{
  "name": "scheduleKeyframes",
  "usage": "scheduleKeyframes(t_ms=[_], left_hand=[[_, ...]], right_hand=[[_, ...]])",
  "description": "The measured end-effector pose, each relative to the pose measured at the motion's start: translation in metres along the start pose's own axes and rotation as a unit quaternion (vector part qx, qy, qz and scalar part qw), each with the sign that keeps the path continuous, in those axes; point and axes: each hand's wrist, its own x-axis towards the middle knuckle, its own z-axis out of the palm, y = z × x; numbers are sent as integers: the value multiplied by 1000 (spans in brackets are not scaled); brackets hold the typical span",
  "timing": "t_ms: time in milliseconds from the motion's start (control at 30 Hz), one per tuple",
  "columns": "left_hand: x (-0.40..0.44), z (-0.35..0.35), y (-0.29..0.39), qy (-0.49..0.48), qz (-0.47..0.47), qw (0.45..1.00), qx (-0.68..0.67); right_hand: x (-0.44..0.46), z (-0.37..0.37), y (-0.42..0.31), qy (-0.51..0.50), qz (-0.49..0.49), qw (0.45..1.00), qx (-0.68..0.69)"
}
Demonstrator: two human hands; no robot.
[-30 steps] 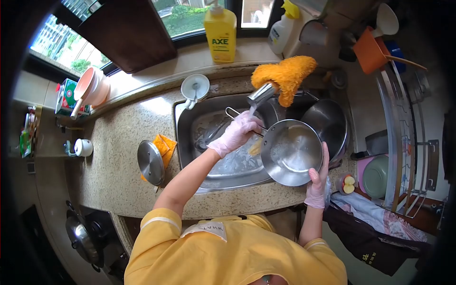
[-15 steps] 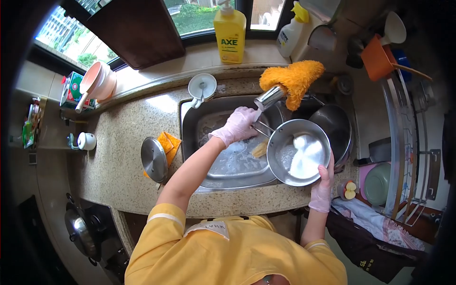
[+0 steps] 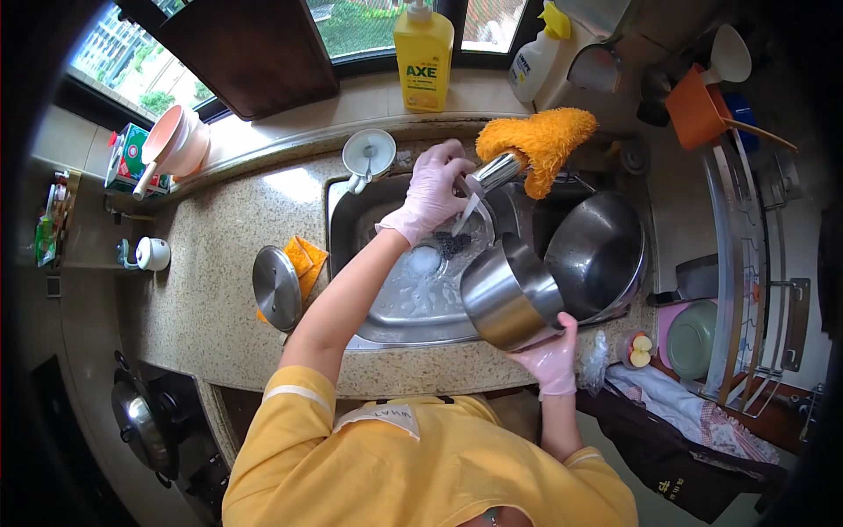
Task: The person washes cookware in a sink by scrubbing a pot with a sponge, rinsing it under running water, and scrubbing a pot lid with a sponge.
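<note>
My gloved left hand (image 3: 430,195) curls its fingers around the spout end of the faucet (image 3: 499,172), from which a stream of water runs. In my gloved right hand (image 3: 549,360) is a stainless steel saucepan (image 3: 505,303), tipped on its side over the sink with its outer wall toward me; its handle is hidden. Below the spout, a dark scouring pad (image 3: 453,243) lies in the wet, sudsy sink (image 3: 395,332). A larger steel pot (image 3: 601,255) leans in the right basin. A fluffy orange cloth (image 3: 544,145) drapes over the faucet.
A white cup (image 3: 369,154) with a spoon stands behind the sink. Left of the basin, a steel lid (image 3: 277,288) rests by an orange cloth (image 3: 306,263). A yellow soap bottle (image 3: 423,61) is on the ledge. Cut apple (image 3: 641,350) sits at the right.
My left hand has moved up from beside the saucepan's handle to the faucet spout. The saucepan has been turned from showing its inside to lying tilted, and water now runs.
</note>
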Motion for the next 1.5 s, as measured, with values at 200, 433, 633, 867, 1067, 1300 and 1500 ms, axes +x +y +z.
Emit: scheduleKeyframes(t_ms=[200,433,633,867,1067,1300,1500], left_hand=[[-25,18,7,45,-288,745,-600],[-30,4,14,56,-340,621,-704],[-25,30,46,127,-396,717,-559],[-44,44,48,46,-321,883,-341],[-42,-2,52,-81,-353,805,-470],[-105,-65,-12,-231,-442,628,-598],[-139,-63,-18,-349,-544,500,-577]], right_hand=[[27,-30,20,2,34,999,-12],[82,-76,17,1,70,995,65],[117,-50,46,99,72,991,47],[176,-121,82,0,160,986,36],[183,-119,72,-32,49,990,-129],[170,-79,15,105,-72,975,-182],[182,-61,-3,37,-86,930,-355]])
